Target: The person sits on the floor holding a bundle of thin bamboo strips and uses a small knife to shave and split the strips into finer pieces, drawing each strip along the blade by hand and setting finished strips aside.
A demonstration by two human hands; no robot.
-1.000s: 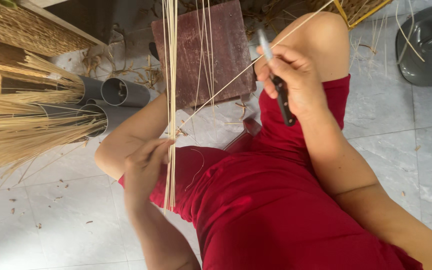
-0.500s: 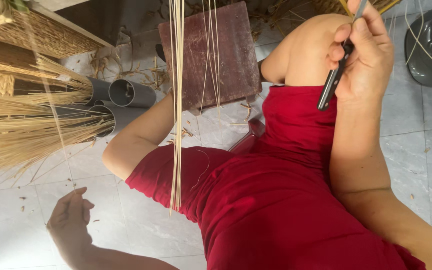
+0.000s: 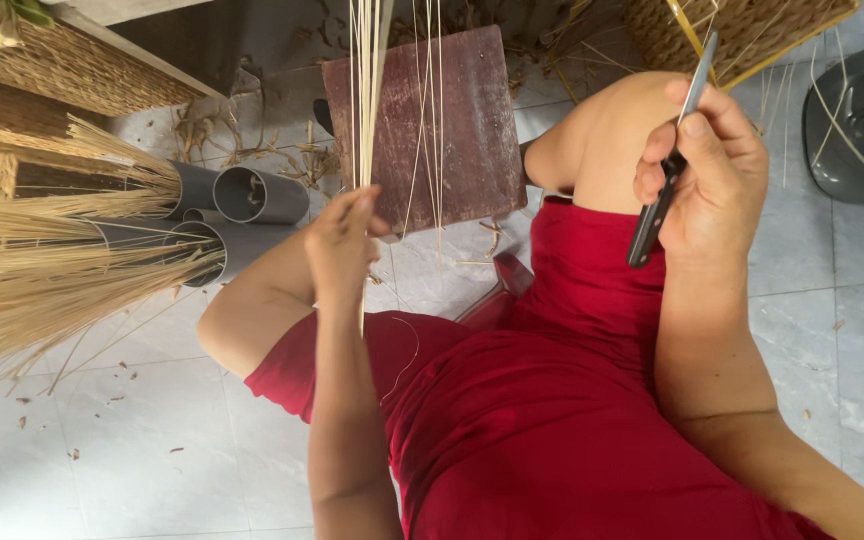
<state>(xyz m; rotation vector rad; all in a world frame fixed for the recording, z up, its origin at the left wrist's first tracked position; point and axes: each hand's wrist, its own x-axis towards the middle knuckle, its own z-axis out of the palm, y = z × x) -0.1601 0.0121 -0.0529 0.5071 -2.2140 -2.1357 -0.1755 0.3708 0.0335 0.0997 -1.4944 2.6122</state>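
My left hand (image 3: pixel 342 245) is raised in front of me and pinches a bunch of thin pale straw strands (image 3: pixel 367 90) that run straight up out of the frame. My right hand (image 3: pixel 712 175) rests over my bare right knee and grips a small knife (image 3: pixel 667 165) with a black handle, its metal blade pointing up and away. A dark reddish wooden board (image 3: pixel 452 130) lies on the floor behind the strands. I sit in red clothing (image 3: pixel 552 420).
Grey plastic pipes (image 3: pixel 252 195) lie at the left, stuffed with bundles of dry straw (image 3: pixel 42 290). Woven baskets (image 3: pixel 742 30) stand at the top right and top left. A dark grey plastic object (image 3: pixel 862 120) sits at the right edge. Straw scraps litter the pale floor tiles (image 3: pixel 122 430).
My left hand rose from low at the left up to the hanging strands and took hold of them. My right hand with the knife dropped slightly over the knee.
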